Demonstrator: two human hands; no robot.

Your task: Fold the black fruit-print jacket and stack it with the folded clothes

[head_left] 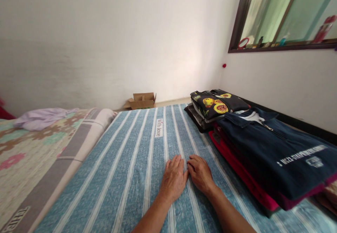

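Note:
Both hands rest palm down on a blue bedsheet (137,155) with white stripes. My left hand (174,178) lies flat with its fingers pointing forward and nothing in it. Just to its right, my right hand (200,172) is also on the sheet, its fingers slightly bent and holding nothing; the two thumbs are close together. Right of the hands is a stack of folded clothes topped by a navy zip-collar garment (279,148), with red and maroon pieces beneath. Behind it sits a smaller pile under a black garment with yellow fruit prints (219,103).
At the left is another bed with a floral cover (50,138) and a crumpled lilac cloth (43,117). An open cardboard box (143,101) stands beyond the striped bed, by the wall. A window ledge (281,46) with small items is at the upper right.

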